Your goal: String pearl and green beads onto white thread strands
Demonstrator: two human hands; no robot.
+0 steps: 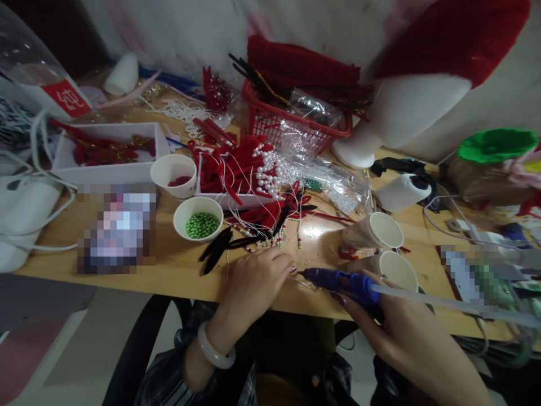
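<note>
My right hand point(389, 316) is wrapped round a blue glue gun point(344, 283), whose long pale glue stick runs off to the right. The gun's nozzle points left, close to the fingertips of my left hand point(260, 279). That left hand is closed in a pinch near the table's front edge; what lies between its fingers is too small to tell. Just behind it lie strings of small beads point(270, 239) and black, leaf-like pieces point(217, 248). Red fuzzy pieces with white beads point(266, 169) fill a white tray farther back.
Paper cups stand left, one with green beads point(202, 224), one with red beads point(179, 181); two more cups point(386, 230) point(398, 270) stand right. A red basket point(296, 127), a white tray point(105, 170), a foam head point(414, 107) and phones point(120, 231) are around.
</note>
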